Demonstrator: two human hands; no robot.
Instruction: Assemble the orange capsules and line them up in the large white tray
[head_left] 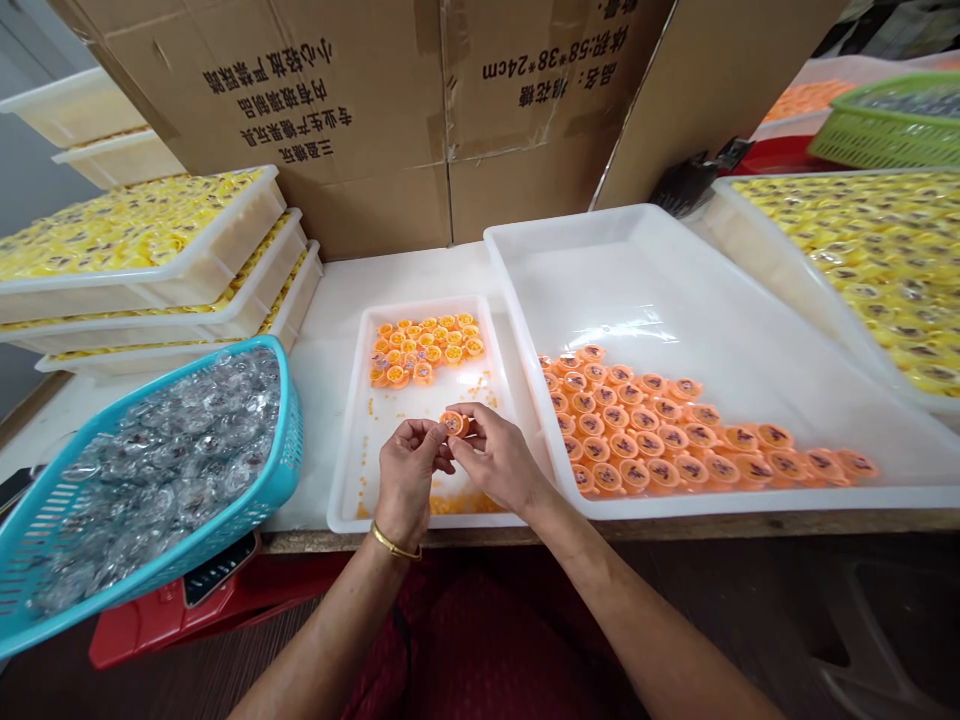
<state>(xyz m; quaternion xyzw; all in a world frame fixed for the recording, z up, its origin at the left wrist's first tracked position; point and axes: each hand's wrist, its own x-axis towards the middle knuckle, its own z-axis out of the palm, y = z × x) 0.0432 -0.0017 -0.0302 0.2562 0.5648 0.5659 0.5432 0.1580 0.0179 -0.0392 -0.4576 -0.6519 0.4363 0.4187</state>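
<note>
Between my two hands is a small orange plastic cup with a printed clear lid (453, 423), held above the small white tray (341, 480). My left hand (411, 462), with a gold bracelet at the wrist, pinches it from the left. The fingers of my right hand (496, 455) close on its right side. At the back of the tray stand several open orange cups (427, 345) filled with yellow bits. Loose yellow bits (465, 503) lie along the tray's front. To the right, a large white tray (645, 250) holds rows of lidded orange cups (645, 440).
A blue basket (289, 420) of clear plastic lids sits at left on a red stool (150, 625). Behind it are stacked white trays (247, 235) of yellow pieces. Cardboard boxes (390, 215) wall the back. Another tray of yellow pieces (885, 260) and a green basket (862, 140) are at right.
</note>
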